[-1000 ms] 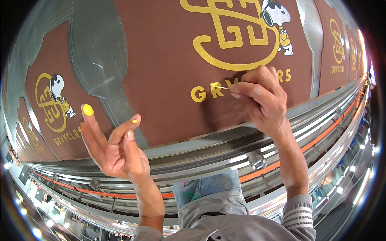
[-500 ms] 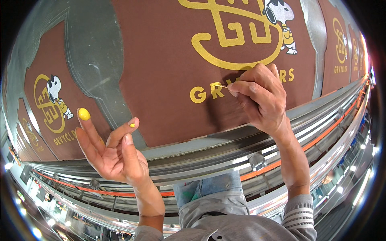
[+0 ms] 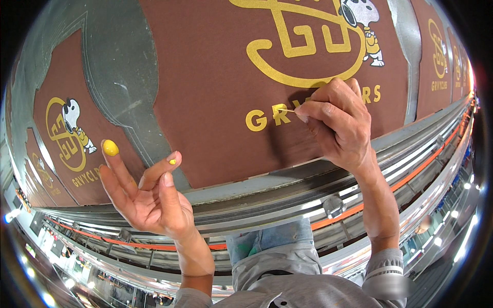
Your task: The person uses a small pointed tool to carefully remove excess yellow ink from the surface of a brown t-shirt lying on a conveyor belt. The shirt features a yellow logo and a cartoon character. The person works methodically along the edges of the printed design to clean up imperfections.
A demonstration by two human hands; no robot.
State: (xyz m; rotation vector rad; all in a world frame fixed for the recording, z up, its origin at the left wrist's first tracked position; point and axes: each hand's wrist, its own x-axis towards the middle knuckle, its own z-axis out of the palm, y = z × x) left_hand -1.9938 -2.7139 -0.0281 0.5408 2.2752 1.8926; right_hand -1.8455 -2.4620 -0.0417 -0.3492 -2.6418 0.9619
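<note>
My right hand pinches a thin pale stick between thumb and forefinger. The stick's tip is at the top of a yellow letter in the row of yellow lettering, on a brown fabric panel. Part of that row is hidden behind the hand. To the left, my left hand is raised palm up with its fingers apart, holding no tool. A large blob of yellow paint sits on one of its fingertips, and a smaller yellow dab is on another.
Above the lettering, the panel carries a yellow emblem and a black-and-white cartoon dog. Similar printed panels lie left and right on the grey table. Metal rails and an orange strip run along its near edge.
The whole picture has shifted slightly to the right. Both hands keep nearly the same pose, and the stick's tip stays at the same letter.
</note>
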